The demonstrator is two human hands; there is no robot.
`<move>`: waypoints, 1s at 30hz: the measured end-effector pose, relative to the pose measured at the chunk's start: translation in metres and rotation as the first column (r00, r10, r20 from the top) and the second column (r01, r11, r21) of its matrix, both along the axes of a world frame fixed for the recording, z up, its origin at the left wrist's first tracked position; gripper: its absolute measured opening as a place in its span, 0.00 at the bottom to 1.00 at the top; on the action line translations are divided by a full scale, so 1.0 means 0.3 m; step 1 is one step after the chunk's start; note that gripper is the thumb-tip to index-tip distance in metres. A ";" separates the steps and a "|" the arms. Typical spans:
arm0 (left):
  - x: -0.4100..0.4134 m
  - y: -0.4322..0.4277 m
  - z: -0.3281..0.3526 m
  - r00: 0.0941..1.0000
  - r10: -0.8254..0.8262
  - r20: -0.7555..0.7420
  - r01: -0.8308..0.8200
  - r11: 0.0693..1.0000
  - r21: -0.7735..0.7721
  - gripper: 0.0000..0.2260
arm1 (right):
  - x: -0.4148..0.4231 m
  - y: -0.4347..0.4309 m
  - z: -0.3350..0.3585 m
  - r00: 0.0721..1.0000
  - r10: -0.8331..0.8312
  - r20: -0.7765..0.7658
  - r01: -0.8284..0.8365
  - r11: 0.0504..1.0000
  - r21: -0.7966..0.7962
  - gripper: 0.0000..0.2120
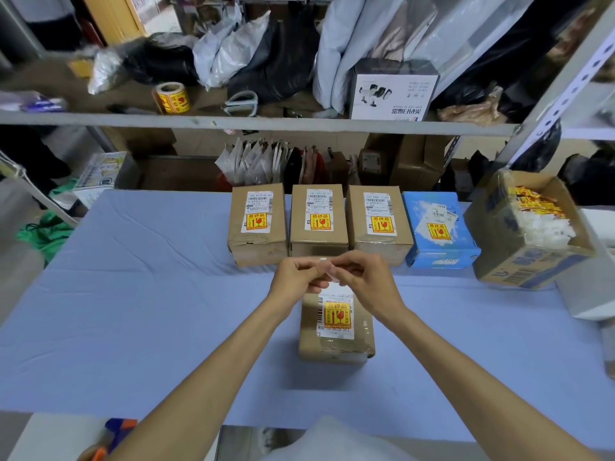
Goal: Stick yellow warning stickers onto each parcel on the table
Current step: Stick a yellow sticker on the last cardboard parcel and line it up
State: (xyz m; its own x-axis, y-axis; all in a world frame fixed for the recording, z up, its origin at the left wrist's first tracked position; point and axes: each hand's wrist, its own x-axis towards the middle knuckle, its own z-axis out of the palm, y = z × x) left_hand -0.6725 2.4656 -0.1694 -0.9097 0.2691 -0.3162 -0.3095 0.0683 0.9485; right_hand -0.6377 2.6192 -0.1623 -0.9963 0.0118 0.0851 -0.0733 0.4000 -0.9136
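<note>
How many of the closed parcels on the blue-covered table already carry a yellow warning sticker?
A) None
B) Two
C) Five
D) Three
C: the three brown cardboard parcels in the back row, the blue parcel beside them and the brown cardboard parcel nearest the hands each show a yellow sticker on top.

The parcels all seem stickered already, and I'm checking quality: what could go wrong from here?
1. The hands pinch a small white scrap above the near parcel; if dropped, it could land on that parcel's yellow sticker.
2. The blue parcel has its sticker on wrinkled white wrap, so it might peel.
</note>
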 end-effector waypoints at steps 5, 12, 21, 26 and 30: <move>-0.018 0.018 0.014 0.987 0.020 0.160 -0.043 0.989 0.143 0.14 | -0.023 0.018 0.001 0.999 -0.039 -0.021 0.040 0.997 0.060 0.02; -0.038 0.026 0.030 0.983 -0.018 0.182 -0.033 0.961 0.273 0.09 | -0.021 0.005 0.014 0.976 -0.215 0.030 0.217 0.968 -0.125 0.06; -0.033 0.050 0.030 0.992 0.129 -0.001 -0.128 0.985 0.118 0.04 | -0.008 -0.023 0.054 0.950 -0.296 0.095 0.311 0.914 -0.259 0.06; -0.052 0.052 0.041 0.994 0.049 -0.100 -0.041 0.996 0.083 0.07 | -0.022 -0.010 0.087 0.977 -0.201 0.068 0.212 0.946 -0.245 0.10; -0.064 0.047 0.051 0.995 -0.021 -0.099 0.033 0.991 0.126 0.06 | -0.053 0.002 0.083 0.975 -0.207 0.077 0.217 0.966 -0.140 0.12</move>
